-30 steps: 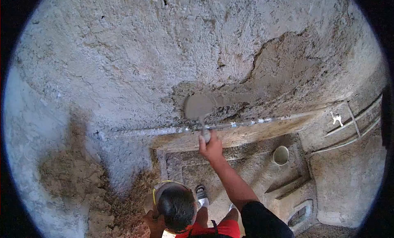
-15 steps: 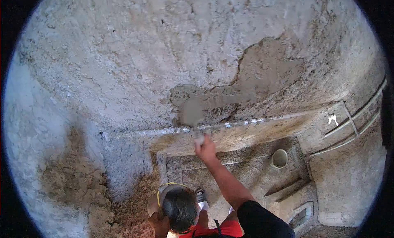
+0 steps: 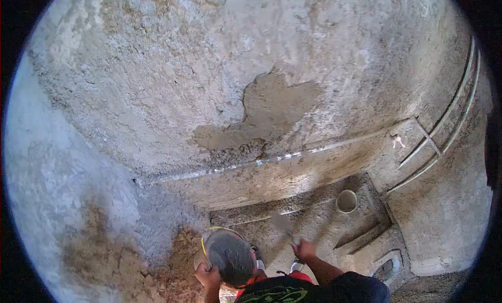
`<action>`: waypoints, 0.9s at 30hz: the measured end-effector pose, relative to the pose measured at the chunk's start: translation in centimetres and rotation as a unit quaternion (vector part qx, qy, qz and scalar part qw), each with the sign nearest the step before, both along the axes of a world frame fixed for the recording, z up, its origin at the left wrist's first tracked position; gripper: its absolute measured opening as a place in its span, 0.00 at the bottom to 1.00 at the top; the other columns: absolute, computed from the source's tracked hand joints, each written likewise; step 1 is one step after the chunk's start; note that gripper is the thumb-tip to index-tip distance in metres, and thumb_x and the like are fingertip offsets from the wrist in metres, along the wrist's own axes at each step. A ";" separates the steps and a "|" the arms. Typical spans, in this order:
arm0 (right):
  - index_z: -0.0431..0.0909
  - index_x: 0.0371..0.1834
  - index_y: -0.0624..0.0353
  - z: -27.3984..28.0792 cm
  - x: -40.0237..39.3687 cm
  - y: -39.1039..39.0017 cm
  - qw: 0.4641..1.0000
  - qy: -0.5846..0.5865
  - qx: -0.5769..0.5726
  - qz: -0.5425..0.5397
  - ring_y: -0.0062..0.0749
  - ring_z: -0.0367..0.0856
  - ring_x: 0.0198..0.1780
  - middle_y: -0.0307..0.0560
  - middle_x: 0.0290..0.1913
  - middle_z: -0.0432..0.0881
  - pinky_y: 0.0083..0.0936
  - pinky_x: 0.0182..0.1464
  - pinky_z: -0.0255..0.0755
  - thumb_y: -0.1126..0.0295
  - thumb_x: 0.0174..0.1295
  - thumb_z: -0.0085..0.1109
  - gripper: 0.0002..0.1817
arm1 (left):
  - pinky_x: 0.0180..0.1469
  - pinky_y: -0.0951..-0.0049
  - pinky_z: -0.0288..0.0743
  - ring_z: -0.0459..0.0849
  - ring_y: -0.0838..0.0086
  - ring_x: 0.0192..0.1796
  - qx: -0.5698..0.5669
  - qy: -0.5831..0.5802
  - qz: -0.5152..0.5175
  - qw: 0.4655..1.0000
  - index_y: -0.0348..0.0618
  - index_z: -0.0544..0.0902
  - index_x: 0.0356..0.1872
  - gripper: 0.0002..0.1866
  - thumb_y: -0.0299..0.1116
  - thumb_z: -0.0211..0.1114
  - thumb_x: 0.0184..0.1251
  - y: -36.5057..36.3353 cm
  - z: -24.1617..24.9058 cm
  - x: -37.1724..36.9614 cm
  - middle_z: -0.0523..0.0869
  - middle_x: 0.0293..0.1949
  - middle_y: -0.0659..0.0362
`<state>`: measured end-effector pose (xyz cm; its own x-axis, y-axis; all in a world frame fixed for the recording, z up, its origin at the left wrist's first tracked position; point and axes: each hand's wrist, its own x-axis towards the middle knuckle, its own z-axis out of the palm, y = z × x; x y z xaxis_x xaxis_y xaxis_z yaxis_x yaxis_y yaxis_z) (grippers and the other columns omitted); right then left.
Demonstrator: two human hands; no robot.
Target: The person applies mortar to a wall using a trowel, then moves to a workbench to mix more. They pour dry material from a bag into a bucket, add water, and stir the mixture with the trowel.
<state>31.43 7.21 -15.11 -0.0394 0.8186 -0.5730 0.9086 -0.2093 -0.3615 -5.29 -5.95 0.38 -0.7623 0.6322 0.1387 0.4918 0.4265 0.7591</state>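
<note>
My left hand (image 3: 208,276) is closed on the rim and yellow handle of a bucket (image 3: 229,256) filled with dark grey mortar. Right of the bucket, my right hand (image 3: 304,249) grips a trowel (image 3: 283,224), its blade pointing up and to the left over the floor, apart from the wall. On the rough wall (image 3: 172,94) above is a patch of wet mortar (image 3: 272,107), smooth in its middle, with a ragged lower edge over a narrow ledge.
A round pale bucket (image 3: 346,201) stands on the floor at the right. Long thin poles (image 3: 451,115) lie against the right wall, near a small white object (image 3: 398,141). Low ledges and a small arched opening (image 3: 388,267) are at lower right.
My right hand and the trowel have come down from the wall to beside the bucket. The view has shifted, and the mortar patch now appears further left.
</note>
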 end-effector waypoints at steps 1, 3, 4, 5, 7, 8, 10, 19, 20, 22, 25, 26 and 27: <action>0.81 0.56 0.63 -1.3 4.0 -2.6 1.000 -0.021 -0.012 -0.017 0.60 0.86 0.51 0.63 0.50 0.86 0.49 0.53 0.80 0.39 0.68 0.53 0.35 | 0.23 0.63 0.56 0.60 0.78 0.23 0.001 -0.001 0.003 1.000 0.39 0.62 0.16 0.16 0.23 0.65 0.43 0.3 -0.2 0.7 0.60 0.16 0.63; 0.84 0.49 0.63 -9.2 14.0 -7.3 0.989 -0.075 -0.105 0.068 0.57 0.88 0.46 0.59 0.46 0.87 0.45 0.45 0.83 0.50 0.69 0.55 0.25 | 0.24 0.66 0.57 0.61 0.80 0.25 0.058 0.001 -0.027 0.998 0.39 0.63 0.17 0.15 0.21 0.64 0.45 1.2 0.3 2.5 0.61 0.17 0.64; 0.84 0.47 0.64 -12.0 18.8 -9.6 0.987 -0.108 -0.073 0.096 0.57 0.88 0.45 0.60 0.45 0.87 0.45 0.43 0.83 0.52 0.70 0.56 0.23 | 0.24 0.66 0.57 0.61 0.80 0.25 0.057 -0.001 -0.020 0.998 0.39 0.63 0.17 0.15 0.21 0.64 0.45 1.5 1.0 3.8 0.61 0.17 0.64; 0.84 0.44 0.66 -15.3 22.9 -12.5 0.981 -0.141 -0.039 0.126 0.57 0.88 0.45 0.61 0.45 0.87 0.45 0.41 0.83 0.53 0.70 0.57 0.22 | 0.24 0.67 0.57 0.62 0.81 0.26 0.076 -0.026 -0.029 0.996 0.39 0.64 0.17 0.14 0.21 0.64 0.46 2.0 1.9 5.0 0.62 0.17 0.65; 0.83 0.42 0.66 -15.9 26.7 -14.0 0.984 -0.042 -0.065 -0.160 0.57 0.88 0.43 0.61 0.42 0.87 0.45 0.39 0.82 0.53 0.71 0.58 0.22 | 0.25 0.69 0.58 0.62 0.83 0.27 0.104 -0.047 -0.029 0.993 0.40 0.64 0.18 0.14 0.20 0.64 0.47 3.4 2.7 7.2 0.63 0.18 0.66; 0.83 0.39 0.67 -15.9 28.7 -13.9 0.893 0.062 -0.092 -0.436 0.57 0.88 0.41 0.62 0.40 0.87 0.45 0.36 0.82 0.53 0.71 0.59 0.22 | 0.25 0.69 0.58 0.62 0.83 0.27 0.120 -0.064 -0.030 0.990 0.40 0.65 0.17 0.14 0.20 0.64 0.48 3.7 2.4 8.4 0.64 0.18 0.67; 0.82 0.42 0.69 -11.4 29.3 -10.8 0.940 0.025 -0.051 -0.336 0.59 0.87 0.43 0.64 0.41 0.87 0.47 0.38 0.81 0.51 0.71 0.59 0.25 | 0.24 0.70 0.57 0.63 0.84 0.26 0.119 -0.078 -0.025 0.989 0.41 0.65 0.17 0.15 0.20 0.64 0.49 4.4 4.0 10.8 0.65 0.19 0.69; 0.74 0.59 0.66 8.4 8.7 9.3 0.943 0.181 0.274 0.045 0.67 0.85 0.45 0.66 0.43 0.86 0.55 0.48 0.78 0.52 0.69 0.59 0.28 | 0.24 0.71 0.57 0.64 0.84 0.25 0.181 -0.168 0.008 0.969 0.41 0.65 0.15 0.16 0.18 0.67 0.46 3.2 3.2 16.8 0.66 0.18 0.69; 0.75 0.58 0.65 10.5 6.6 11.5 0.921 0.192 0.334 0.060 0.66 0.85 0.42 0.65 0.41 0.86 0.56 0.45 0.78 0.51 0.69 0.59 0.27 | 0.24 0.71 0.57 0.64 0.83 0.25 0.178 -0.175 0.014 0.968 0.40 0.65 0.15 0.16 0.19 0.67 0.45 3.4 4.5 17.2 0.66 0.18 0.69; 0.75 0.55 0.63 13.7 3.6 16.2 0.885 0.190 0.413 0.097 0.63 0.86 0.39 0.63 0.40 0.85 0.55 0.40 0.79 0.50 0.69 0.59 0.26 | 0.24 0.70 0.58 0.65 0.83 0.25 0.152 -0.126 0.005 0.980 0.39 0.66 0.16 0.15 0.19 0.67 0.44 2.4 3.1 16.5 0.67 0.17 0.67; 0.75 0.56 0.62 16.4 0.1 23.4 0.842 0.152 0.493 0.160 0.59 0.87 0.37 0.61 0.42 0.85 0.50 0.36 0.82 0.48 0.70 0.59 0.27 | 0.24 0.69 0.59 0.65 0.82 0.24 0.105 -0.059 0.007 0.993 0.38 0.68 0.15 0.12 0.21 0.66 0.43 1.1 1.3 16.1 0.68 0.16 0.63; 0.75 0.56 0.62 16.9 -0.8 25.4 0.843 0.150 0.492 0.157 0.59 0.87 0.37 0.61 0.42 0.85 0.50 0.36 0.82 0.48 0.70 0.59 0.27 | 0.24 0.68 0.59 0.65 0.81 0.24 0.091 -0.045 0.021 0.995 0.38 0.67 0.15 0.13 0.22 0.66 0.43 0.8 2.5 16.8 0.68 0.16 0.63; 0.75 0.56 0.62 17.3 -1.5 27.3 0.828 0.144 0.512 0.176 0.58 0.87 0.37 0.60 0.43 0.85 0.49 0.37 0.82 0.48 0.70 0.59 0.27 | 0.23 0.67 0.59 0.64 0.81 0.23 0.077 -0.032 0.035 0.996 0.38 0.67 0.15 0.13 0.23 0.66 0.43 0.5 3.5 17.1 0.67 0.15 0.62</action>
<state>29.96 34.54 2.23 -0.3932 0.7785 0.4892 0.6933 0.6005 -0.3984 11.77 -5.41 3.84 -0.8139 0.5526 0.1792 0.4135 0.3344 0.8469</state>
